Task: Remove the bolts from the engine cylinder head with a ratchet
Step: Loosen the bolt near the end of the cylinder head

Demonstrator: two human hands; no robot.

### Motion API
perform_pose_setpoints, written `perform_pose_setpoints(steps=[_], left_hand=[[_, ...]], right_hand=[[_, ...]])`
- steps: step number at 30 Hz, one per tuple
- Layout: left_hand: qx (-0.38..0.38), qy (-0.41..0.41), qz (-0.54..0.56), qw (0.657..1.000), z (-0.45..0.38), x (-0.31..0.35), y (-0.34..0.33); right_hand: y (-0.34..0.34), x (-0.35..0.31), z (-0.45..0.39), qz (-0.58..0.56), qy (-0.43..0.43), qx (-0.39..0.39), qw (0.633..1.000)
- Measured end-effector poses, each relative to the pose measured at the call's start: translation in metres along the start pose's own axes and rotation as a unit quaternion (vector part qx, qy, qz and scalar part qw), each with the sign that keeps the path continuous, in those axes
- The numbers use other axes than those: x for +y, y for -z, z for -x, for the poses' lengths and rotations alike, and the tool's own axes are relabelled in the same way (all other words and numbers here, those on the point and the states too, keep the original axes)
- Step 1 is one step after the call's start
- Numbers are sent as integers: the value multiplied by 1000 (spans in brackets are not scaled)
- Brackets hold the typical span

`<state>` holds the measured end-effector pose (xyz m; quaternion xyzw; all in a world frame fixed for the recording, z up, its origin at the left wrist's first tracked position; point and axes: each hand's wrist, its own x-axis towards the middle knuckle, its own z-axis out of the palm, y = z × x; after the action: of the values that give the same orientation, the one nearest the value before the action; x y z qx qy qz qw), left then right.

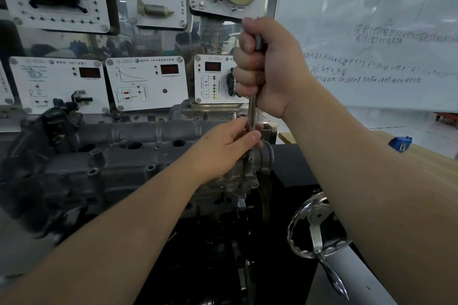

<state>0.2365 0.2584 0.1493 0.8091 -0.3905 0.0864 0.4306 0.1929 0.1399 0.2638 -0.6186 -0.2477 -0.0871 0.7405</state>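
Cylinder head (119, 156) before the instrument panels (146, 82), whiteboard (371, 32) to their right, handwheel (314, 225) at near right.

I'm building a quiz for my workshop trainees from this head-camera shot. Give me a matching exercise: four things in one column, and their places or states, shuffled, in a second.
Things
1. right hand
2. left hand
3. handwheel
4. blue object

Places or states
A. chrome, low at the right, below the right forearm
B. gripping the upper end of the ratchet, which stands nearly upright
C. lying on the wooden surface at the far right
D. holding the tool's lower end at the right end of the engine cylinder head

Pairs: 1-B, 2-D, 3-A, 4-C
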Motion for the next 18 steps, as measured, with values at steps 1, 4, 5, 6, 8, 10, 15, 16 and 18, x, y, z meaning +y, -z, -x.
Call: perform_pose_setpoints(steps=[1, 4, 5, 6, 8, 10, 15, 16, 18], left_hand=[[0, 2, -4, 1000, 0, 1, 0], [18, 9, 13, 1000, -2, 2, -2], [26, 13, 15, 999, -3, 2, -4], [36, 17, 10, 999, -4, 3, -6], [52, 22, -11, 998, -6, 5, -9], [56, 27, -8, 998, -7, 4, -10], [17, 2, -5, 1000, -1, 0, -5], [12, -2, -3, 1000, 0, 0, -3], [14, -6, -16, 1000, 2, 1, -2]], right_hand=[[0, 0, 1, -1, 1, 1, 1000], [-8, 3, 2, 19, 17, 82, 996], [-12, 3, 2, 44, 29, 140, 989], [-16, 3, 2, 77, 42, 205, 975], [-22, 3, 1, 110, 57, 290, 949], [-21, 1, 0, 90, 46, 299, 949], [-2, -7, 6, 35, -13, 9, 999], [-1, -6, 7, 30, -12, -4, 999], [-3, -2, 6, 13, 1, 58, 998]])
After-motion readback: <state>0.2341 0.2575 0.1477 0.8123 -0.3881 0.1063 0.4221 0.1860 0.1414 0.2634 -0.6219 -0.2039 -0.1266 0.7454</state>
